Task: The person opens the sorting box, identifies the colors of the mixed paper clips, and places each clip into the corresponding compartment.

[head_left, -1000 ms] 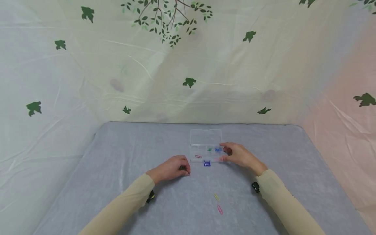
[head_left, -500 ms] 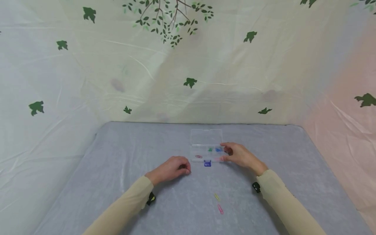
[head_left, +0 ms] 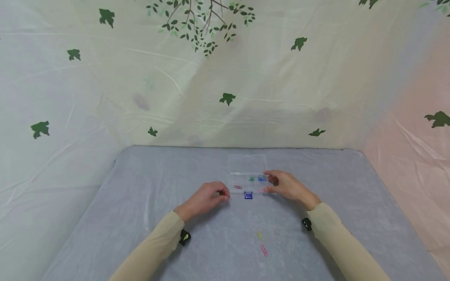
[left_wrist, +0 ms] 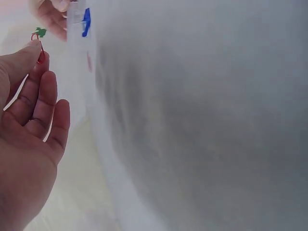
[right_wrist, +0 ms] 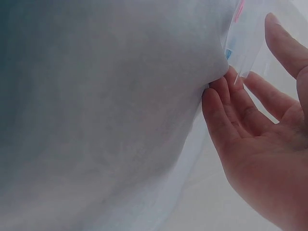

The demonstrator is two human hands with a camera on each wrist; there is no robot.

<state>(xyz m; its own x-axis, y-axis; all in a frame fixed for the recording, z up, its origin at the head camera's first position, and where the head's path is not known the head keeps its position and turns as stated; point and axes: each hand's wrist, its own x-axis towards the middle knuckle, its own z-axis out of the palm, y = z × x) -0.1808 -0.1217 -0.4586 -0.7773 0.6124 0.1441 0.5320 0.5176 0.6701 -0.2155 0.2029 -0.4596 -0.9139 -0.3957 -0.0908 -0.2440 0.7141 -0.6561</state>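
Observation:
My left hand (head_left: 205,198) pinches a red paper clip (left_wrist: 40,50) between thumb and fingertip, just off the front left corner of a clear plastic divided box (head_left: 232,179). The box's lid (head_left: 247,163) stands raised at the back, and a blue latch (head_left: 248,195) hangs at the front. Inside lie a red paper clip (head_left: 238,187), green clips (head_left: 251,179), blue clips (head_left: 261,179) and a pink clip (right_wrist: 238,10). My right hand (head_left: 288,185) rests against the box's right end, its fingers loosely bent at the back corner, the thumb apart from them near the front.
A yellow paper clip (head_left: 259,235) and a pink paper clip (head_left: 264,250) lie on the grey cloth-covered table (head_left: 211,249), nearer the body. Behind the table hangs a pale curtain (head_left: 183,117) with green leaf and bird prints.
My left hand has moved slightly up and right towards the box's front left corner, with the red paper clip pinched. The right hand and the box have barely moved.

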